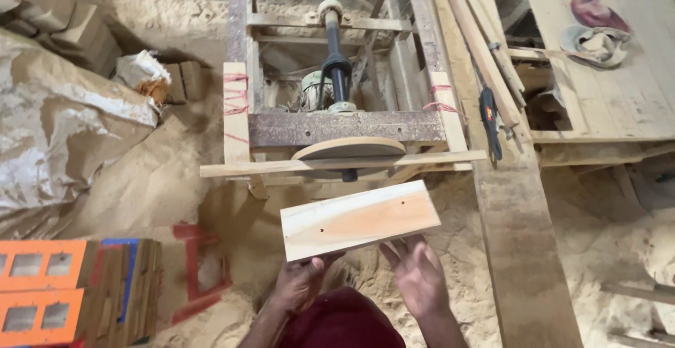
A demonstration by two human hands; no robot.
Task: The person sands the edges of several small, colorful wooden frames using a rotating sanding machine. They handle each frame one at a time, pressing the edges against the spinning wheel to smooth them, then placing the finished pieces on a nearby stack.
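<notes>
Both hands hold 1 pale rectangular wooden board (359,219) just in front of the sanding disc (349,148). The left hand (300,282) grips its near edge; the right hand (418,278), fingers spread open, supports it from beneath.

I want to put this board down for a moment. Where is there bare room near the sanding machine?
The long plank right of the disc sander is bare below the dark-handled tool. The pale tabletop is free below the cloth. The machine frame is crowded; the floor is deep sawdust.
</notes>
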